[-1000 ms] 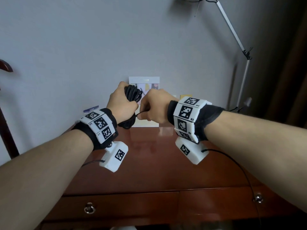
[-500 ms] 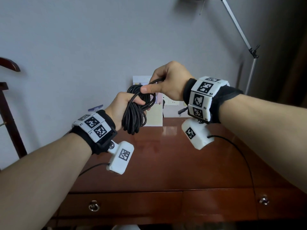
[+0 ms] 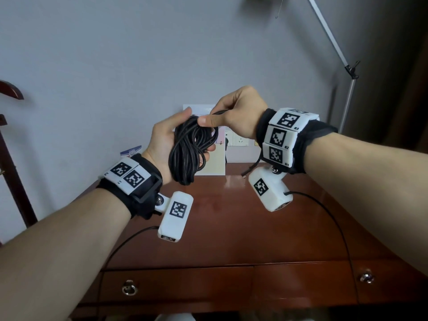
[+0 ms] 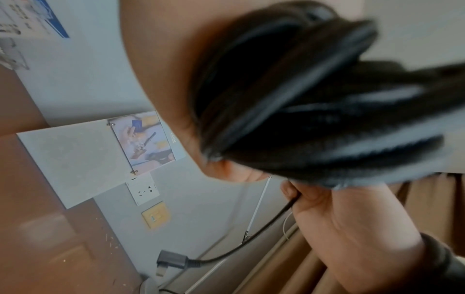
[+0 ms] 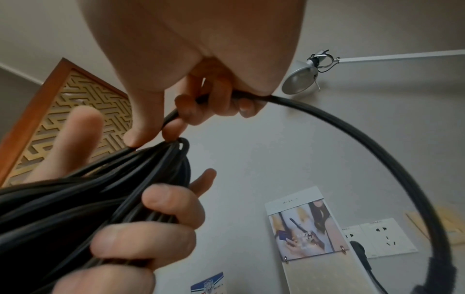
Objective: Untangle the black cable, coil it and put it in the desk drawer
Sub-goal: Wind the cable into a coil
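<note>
A black cable (image 3: 188, 149) hangs as a bundle of loops above the desk. My left hand (image 3: 166, 140) holds the bundle, fingers curled round its strands (image 5: 105, 208), palm turned toward me. My right hand (image 3: 234, 117) pinches the cable's free strand (image 5: 352, 143) at the top of the bundle. That strand arcs down to a grey plug (image 4: 173, 260) hanging near the right wrist. In the left wrist view the bundle (image 4: 302, 103) is blurred and close. Two shut desk drawers (image 3: 176, 286) with ring pulls (image 3: 129, 288) lie below my arms.
The red-brown desk top (image 3: 231, 228) stands against a grey wall. A white standing card (image 3: 215, 163) and wall sockets (image 3: 238, 141) are behind the hands. A silver lamp arm (image 3: 333, 47) rises at the right. A dark wooden post (image 3: 14, 172) is at the left.
Both hands rose from the desk's back edge. The left hand turned palm up and opened the bundle toward me; the right hand lifted the free strand over the coil's top.
</note>
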